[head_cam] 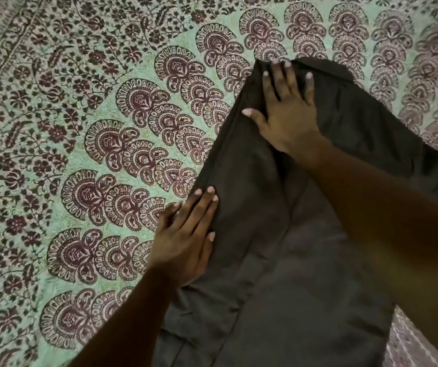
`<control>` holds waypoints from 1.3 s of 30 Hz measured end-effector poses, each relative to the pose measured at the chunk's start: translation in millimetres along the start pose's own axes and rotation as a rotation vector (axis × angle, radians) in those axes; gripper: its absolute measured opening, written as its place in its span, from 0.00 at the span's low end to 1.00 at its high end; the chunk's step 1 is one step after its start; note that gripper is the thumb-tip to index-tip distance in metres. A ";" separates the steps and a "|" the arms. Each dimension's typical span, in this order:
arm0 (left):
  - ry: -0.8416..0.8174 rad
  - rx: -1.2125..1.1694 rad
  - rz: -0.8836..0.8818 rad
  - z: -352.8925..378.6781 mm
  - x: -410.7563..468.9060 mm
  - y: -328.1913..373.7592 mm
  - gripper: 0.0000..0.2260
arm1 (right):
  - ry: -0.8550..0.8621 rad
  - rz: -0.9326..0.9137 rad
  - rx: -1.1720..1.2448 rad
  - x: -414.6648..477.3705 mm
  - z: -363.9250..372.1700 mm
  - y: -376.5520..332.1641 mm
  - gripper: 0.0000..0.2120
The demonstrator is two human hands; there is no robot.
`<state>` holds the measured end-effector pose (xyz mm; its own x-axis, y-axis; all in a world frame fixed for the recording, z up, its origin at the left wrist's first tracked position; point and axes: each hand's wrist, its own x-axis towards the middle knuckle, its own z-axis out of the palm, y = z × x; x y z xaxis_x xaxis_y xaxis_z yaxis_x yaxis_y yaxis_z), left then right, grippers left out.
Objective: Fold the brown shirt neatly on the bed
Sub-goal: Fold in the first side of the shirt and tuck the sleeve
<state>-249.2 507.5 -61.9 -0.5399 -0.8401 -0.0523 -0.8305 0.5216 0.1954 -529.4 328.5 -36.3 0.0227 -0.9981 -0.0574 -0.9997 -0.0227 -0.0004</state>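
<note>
Brown cloth lies under both hands, and neither one grips it. The right hand (288,107) rests flat on the upper part of the brown shirt (292,247), its fingers (309,86) spread wide and reaching almost to the top edge of the garment, the thumb pointing out toward the left fold. The forearm behind it crosses the shirt slantwise from the lower right corner of the view. The left hand (186,239) lies palm down at the shirt's left edge, fingers held close together and straight, the fingertips on the cloth and the heel of the hand partly on the bedcover beside it (how hard either hand presses cannot be told).

The shirt itself is spread on the bed (67,128) as a long, narrow shape running from the lower middle of the view up toward the upper right. Its left side is turned inward, so a straight folded edge runs along that side, and a long seam or placket line runs down its middle. At the top the cloth bunches a little under the right fingertips; a further part of the garment spreads out to the right behind the forearm.

Beneath it the bed is covered with a pale green printed sheet, patterned in rows of dark maroon fan-shaped motifs, with a border of small flowers and leaves along the left side. Nothing of the room beyond the bed shows.
</note>
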 end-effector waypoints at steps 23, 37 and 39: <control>-0.019 -0.039 0.005 -4.4 -2.8 1.4 0.28 | -0.069 -0.121 0.033 -213.5 28.6 -47.9 0.29; -0.505 0.052 0.498 -44.8 -128.0 -44.8 0.69 | -0.211 -0.094 0.157 -397.3 17.1 -182.1 0.40; -0.521 0.120 0.491 -44.1 -130.9 -41.6 0.73 | -0.232 -0.119 0.187 -421.8 16.8 -201.3 0.44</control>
<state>-137.9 589.2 -20.0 -0.8247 -0.3403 -0.4517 -0.4686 0.8583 0.2090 -337.7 755.1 -28.8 0.1604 -0.9488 -0.2720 -0.9733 -0.1062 -0.2035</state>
